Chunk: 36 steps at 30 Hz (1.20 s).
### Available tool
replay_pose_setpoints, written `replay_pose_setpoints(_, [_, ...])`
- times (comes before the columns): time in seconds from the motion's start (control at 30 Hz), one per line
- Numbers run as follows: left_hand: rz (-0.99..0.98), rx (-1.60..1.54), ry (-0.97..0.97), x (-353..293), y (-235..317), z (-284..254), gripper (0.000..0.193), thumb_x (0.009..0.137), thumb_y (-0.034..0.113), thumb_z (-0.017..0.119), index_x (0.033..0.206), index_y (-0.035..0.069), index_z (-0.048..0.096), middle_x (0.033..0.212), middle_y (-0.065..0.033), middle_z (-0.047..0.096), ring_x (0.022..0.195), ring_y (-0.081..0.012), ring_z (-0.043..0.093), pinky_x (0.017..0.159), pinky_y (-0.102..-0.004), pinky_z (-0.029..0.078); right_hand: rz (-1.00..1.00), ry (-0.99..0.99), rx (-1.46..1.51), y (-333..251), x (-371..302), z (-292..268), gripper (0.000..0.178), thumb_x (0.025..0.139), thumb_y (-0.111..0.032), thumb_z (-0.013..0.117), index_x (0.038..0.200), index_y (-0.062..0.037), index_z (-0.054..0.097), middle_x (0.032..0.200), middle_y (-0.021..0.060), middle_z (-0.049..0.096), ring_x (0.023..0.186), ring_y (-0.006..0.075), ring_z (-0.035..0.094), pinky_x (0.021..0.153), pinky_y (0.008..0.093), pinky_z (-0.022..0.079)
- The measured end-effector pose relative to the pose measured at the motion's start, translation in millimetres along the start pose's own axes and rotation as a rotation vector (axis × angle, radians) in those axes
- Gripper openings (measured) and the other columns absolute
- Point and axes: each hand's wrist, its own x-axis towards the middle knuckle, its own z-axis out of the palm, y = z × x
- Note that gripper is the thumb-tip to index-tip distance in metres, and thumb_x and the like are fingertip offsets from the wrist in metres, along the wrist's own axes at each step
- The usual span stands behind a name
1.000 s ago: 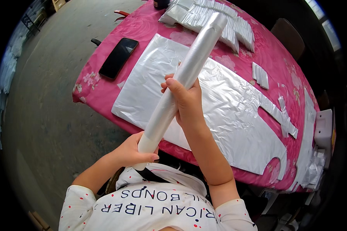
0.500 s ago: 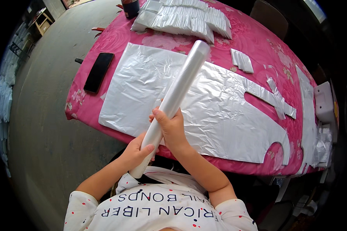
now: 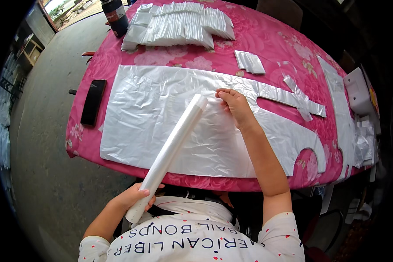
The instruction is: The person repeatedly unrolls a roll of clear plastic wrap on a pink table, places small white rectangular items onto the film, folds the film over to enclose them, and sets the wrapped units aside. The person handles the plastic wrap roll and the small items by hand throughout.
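Observation:
A long roll of translucent white plastic film (image 3: 168, 150) slants over the table's near edge. Around its lower end my left hand (image 3: 133, 196) is closed, thumb on top. Beyond its upper end my right hand (image 3: 233, 105) pinches what looks like a thin loose edge of the film, which is hard to make out against the white below. Under both lies a large white plastic T-shirt bag (image 3: 133, 113), spread flat and wrinkled, its handles toward the right. A crossed pair of narrow plastic strips (image 3: 299, 98) rests by the upper handle.
Many folded white plastic packets (image 3: 179, 26) are heaped at the back, with a smaller group (image 3: 249, 62) nearer. A black phone (image 3: 93, 102) lies left and a dark jar (image 3: 114, 16) stands far left. At right are another plastic sheet (image 3: 339, 105) and a white container (image 3: 358, 91) on the pink tablecloth (image 3: 288, 48).
My right hand has let go of the roll's middle and moved up and right to its far end. The roll's upper end has dropped nearer and left; my left hand has shifted down-left with it.

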Motion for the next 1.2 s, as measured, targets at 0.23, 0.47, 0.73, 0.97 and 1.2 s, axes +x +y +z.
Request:
replay_pose_setpoints(0.23, [-0.022, 0.038, 0.001, -3.5, 5.5, -0.5, 0.081, 0.067, 0.052, 0.070, 0.125, 0.001, 0.044, 0.065, -0.0044, 0.053, 0.052, -0.0116, 0.051, 0.049, -0.0242, 0.043, 0.038, -0.293, -0.231, -12.3, -3.2, 11.0, 0.023, 0.085, -0.025, 0.058, 0.096, -0.0053, 0.063, 0.078, -0.0051, 0.056, 0.064, 0.0024, 0.046, 0.055, 0.0169, 0.036])
replay_pose_setpoints(0.47, [-0.031, 0.063, 0.006, -5.4, 4.5, -0.7, 0.081, 0.068, 0.051, 0.070, 0.125, 0.001, 0.043, 0.068, -0.0053, 0.054, 0.054, -0.0117, 0.053, 0.051, -0.0246, 0.043, 0.006, -0.391, -0.259, -6.8, 2.8, 11.6, 0.015, 0.081, -0.016, 0.063, 0.086, -0.0015, 0.064, 0.070, -0.0011, 0.058, 0.059, 0.0057, 0.049, 0.054, 0.0192, 0.040])
replay_pose_setpoints(0.73, [-0.158, 0.100, -0.031, -27.0, -3.6, -20.6, 0.067, 0.069, 0.038, 0.073, 0.118, -0.001, 0.048, 0.077, -0.0084, 0.059, 0.064, -0.0143, 0.057, 0.062, -0.0274, 0.046, -0.179, 0.097, -0.495, -0.1, 40.1, -79.6, 0.015, 0.082, -0.014, 0.061, 0.084, 0.0007, 0.063, 0.064, 0.0001, 0.057, 0.056, 0.0056, 0.049, 0.051, 0.0217, 0.041])
replay_pose_setpoints(0.97, [-0.239, 0.434, -0.172, -46.5, 3.1, -61.2, 0.047, 0.074, 0.020, 0.072, 0.112, 0.000, 0.053, 0.094, -0.0072, 0.063, 0.089, -0.0144, 0.060, 0.080, -0.0295, 0.046, -0.247, 0.316, -0.469, 11.6, 50.1, -183.6, 0.017, 0.084, -0.016, 0.059, 0.087, 0.0001, 0.063, 0.067, -0.0003, 0.057, 0.057, 0.0054, 0.050, 0.050, 0.0203, 0.041])
replay_pose_setpoints(1.2, [0.147, 1.395, -0.069, 12.8, 110.0, 15.7, 0.047, 0.068, 0.029, 0.073, 0.107, 0.007, 0.058, 0.095, -0.0143, 0.064, 0.088, -0.0317, 0.060, 0.075, -0.0360, 0.047, -0.238, 0.090, -0.396, 8.5, 39.5, -106.3, 0.014, 0.084, -0.014, 0.059, 0.082, -0.0005, 0.062, 0.062, -0.0024, 0.053, 0.053, 0.0046, 0.045, 0.048, 0.0210, 0.036])
